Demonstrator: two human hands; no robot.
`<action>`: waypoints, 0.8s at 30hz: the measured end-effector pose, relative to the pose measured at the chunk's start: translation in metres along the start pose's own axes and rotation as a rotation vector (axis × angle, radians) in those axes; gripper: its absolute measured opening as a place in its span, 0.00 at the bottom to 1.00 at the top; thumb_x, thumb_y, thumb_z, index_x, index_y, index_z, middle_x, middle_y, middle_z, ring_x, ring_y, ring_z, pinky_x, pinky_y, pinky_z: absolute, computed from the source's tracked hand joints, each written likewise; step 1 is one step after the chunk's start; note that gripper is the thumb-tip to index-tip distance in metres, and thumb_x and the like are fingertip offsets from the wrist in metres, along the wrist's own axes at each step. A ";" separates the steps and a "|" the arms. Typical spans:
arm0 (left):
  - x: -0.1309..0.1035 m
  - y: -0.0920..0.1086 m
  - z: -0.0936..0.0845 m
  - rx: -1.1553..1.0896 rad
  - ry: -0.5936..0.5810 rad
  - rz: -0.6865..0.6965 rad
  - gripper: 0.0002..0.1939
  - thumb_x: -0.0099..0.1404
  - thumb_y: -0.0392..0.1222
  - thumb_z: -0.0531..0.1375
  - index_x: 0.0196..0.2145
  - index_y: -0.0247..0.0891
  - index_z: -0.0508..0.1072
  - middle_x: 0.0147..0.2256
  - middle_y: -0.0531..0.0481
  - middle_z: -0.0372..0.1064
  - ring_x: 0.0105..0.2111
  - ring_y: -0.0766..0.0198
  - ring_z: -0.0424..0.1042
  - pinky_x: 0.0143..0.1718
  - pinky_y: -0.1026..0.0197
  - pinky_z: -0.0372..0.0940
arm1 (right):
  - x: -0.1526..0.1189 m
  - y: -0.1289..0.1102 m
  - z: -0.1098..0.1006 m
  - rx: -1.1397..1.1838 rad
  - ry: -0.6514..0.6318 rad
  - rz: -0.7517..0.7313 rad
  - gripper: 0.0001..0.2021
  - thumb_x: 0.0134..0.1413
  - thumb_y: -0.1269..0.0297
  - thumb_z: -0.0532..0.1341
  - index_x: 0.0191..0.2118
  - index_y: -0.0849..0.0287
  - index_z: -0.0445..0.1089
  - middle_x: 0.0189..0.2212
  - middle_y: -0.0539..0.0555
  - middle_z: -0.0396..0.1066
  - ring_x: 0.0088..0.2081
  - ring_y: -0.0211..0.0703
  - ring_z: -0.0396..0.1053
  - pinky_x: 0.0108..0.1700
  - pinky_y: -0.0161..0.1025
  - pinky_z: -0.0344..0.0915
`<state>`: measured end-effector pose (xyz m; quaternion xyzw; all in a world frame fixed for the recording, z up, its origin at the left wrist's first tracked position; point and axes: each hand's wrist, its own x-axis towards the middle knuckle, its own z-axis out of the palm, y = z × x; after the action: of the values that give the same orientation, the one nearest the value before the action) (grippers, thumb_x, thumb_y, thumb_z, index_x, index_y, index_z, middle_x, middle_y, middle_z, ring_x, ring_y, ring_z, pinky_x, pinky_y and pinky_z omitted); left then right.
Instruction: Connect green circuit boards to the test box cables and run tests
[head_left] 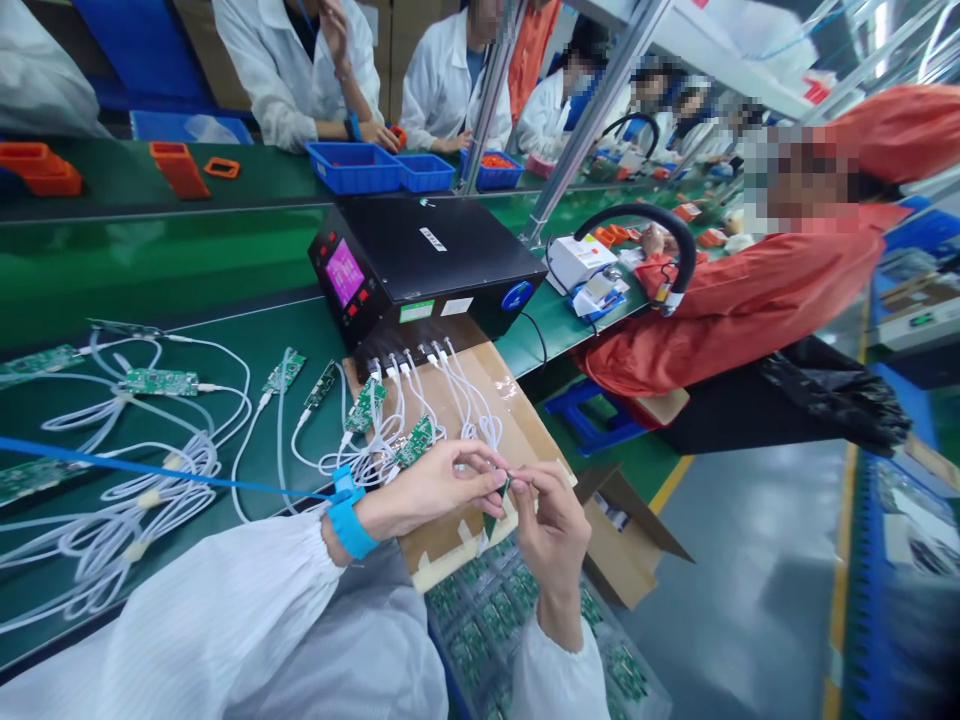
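My left hand, with a blue strap at its wrist, pinches a small green circuit board over the cardboard-covered surface. The fingertips of my right hand meet it at the board's upper end, closed together; most of the board is hidden by fingers. Just left of my left hand, a green board lies among white cables. These cables run to the front of a black box with a lit pink screen.
More cabled boards lie on the green bench at left. Trays of boards sit below my hands, beside an open carton. A person in orange sits at right. Blue bins and several people in white are across the bench.
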<state>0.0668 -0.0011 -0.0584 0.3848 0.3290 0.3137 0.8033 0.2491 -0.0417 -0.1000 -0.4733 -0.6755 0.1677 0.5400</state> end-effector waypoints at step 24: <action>-0.103 0.070 -0.035 0.060 0.449 0.247 0.26 0.64 0.51 0.71 0.53 0.35 0.73 0.36 0.48 0.73 0.31 0.65 0.75 0.37 0.61 0.69 | 0.101 -0.010 -0.012 -0.293 -0.907 -0.336 0.10 0.71 0.66 0.58 0.37 0.55 0.76 0.35 0.53 0.74 0.40 0.45 0.73 0.43 0.44 0.73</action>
<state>-0.0386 -0.0289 0.0120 0.3663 0.4588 0.4772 0.6540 0.2582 0.0325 -0.0307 -0.3082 -0.9255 0.1705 0.1394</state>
